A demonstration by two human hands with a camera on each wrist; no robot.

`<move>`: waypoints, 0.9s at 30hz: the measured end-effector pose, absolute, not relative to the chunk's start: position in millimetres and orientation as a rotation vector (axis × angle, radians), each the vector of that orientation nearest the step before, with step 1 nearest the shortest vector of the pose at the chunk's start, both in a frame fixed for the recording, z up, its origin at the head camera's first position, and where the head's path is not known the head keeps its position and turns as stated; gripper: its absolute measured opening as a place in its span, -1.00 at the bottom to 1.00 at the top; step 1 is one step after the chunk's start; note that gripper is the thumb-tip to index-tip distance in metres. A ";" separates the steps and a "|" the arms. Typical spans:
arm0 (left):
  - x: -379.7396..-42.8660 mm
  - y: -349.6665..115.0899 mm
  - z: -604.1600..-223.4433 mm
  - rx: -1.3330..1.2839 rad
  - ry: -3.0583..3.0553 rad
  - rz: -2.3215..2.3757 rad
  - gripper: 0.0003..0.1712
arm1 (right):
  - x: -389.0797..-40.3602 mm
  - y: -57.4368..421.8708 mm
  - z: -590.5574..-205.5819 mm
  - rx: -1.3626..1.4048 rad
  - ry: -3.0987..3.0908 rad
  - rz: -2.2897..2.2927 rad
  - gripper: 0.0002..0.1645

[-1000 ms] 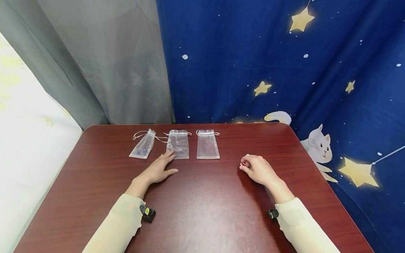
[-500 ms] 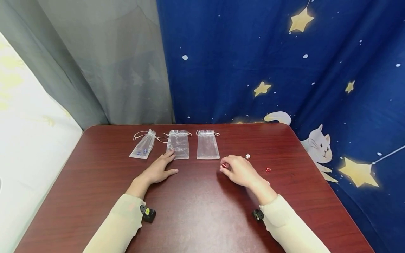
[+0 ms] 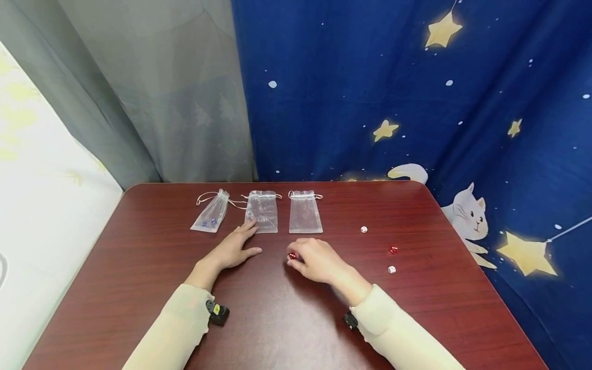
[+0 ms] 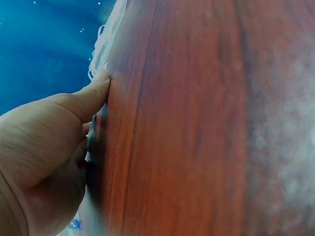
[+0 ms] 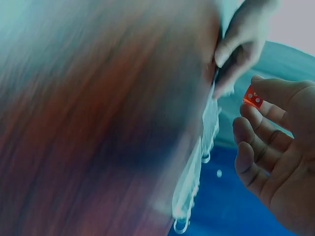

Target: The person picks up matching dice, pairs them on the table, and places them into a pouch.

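A red die [image 3: 291, 256] with white dots is pinched between the thumb and finger of my right hand [image 3: 316, 259], which hovers over the table near its middle. The right wrist view shows the same red die [image 5: 253, 97] at the fingertips, the other fingers loosely bent. My left hand [image 3: 231, 249] rests on the table, fingers spread, its fingertips on the lower left corner of the middle sheer drawstring bag [image 3: 264, 210]. Another sheer bag [image 3: 305, 213] lies flat to its right. At the left, a gathered bag [image 3: 217, 208] holds blue dice [image 3: 214, 221].
On the right of the brown table [image 3: 444, 308] lie a white die [image 3: 364, 229], a red die [image 3: 393, 250] and another white die [image 3: 391, 270]. Grey and blue curtains [image 3: 324, 103] hang right behind the far edge.
My right hand has lifted the red die from the right side and carried it left toward the table's middle, uncovering the other dice. The left hand has stayed in place.
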State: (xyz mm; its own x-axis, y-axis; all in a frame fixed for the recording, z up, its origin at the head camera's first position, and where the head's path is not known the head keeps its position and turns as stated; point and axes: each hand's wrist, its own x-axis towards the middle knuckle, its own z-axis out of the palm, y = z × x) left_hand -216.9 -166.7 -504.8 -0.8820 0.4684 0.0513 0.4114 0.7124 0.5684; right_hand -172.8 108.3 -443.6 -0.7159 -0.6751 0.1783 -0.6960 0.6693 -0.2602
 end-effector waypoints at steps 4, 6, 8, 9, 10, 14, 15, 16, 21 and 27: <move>-217.4 -167.5 -505.1 0.728 2.822 0.904 -0.19 | -170.6 92.4 -448.4 1.197 -2.835 0.426 -0.89; -217.5 -167.6 -505.4 0.730 2.822 0.903 -0.19 | -169.7 86.0 -451.4 1.214 -2.849 0.389 -0.89; -217.6 -167.4 -505.3 0.731 2.821 0.902 -0.19 | -168.7 80.7 -454.8 1.226 -2.862 0.345 -0.88; -217.6 -167.3 -505.1 0.729 2.820 0.903 -0.19 | -168.1 78.4 -456.4 1.228 -2.872 0.325 -0.86; -217.5 -167.3 -505.0 0.727 2.818 0.903 -0.19 | -167.5 76.3 -458.2 1.231 -2.885 0.314 -0.86; -216.9 -166.8 -503.5 0.713 2.814 0.901 -0.19 | -165.5 70.9 -463.8 1.235 -2.934 0.280 -0.83; -216.7 -166.6 -503.0 0.710 2.815 0.900 -0.19 | -165.2 70.2 -464.5 1.235 -2.942 0.279 -0.83; -216.6 -166.4 -502.6 0.708 2.815 0.898 -0.19 | -165.1 69.6 -465.2 1.236 -2.948 0.279 -0.83; -216.6 -166.1 -501.6 0.702 2.819 0.897 -0.19 | -164.8 68.1 -466.5 1.228 -2.948 0.275 -0.80; -216.5 -166.5 -502.3 0.709 2.812 0.898 -0.19 | -162.7 70.2 -463.7 1.213 -2.948 0.320 -0.72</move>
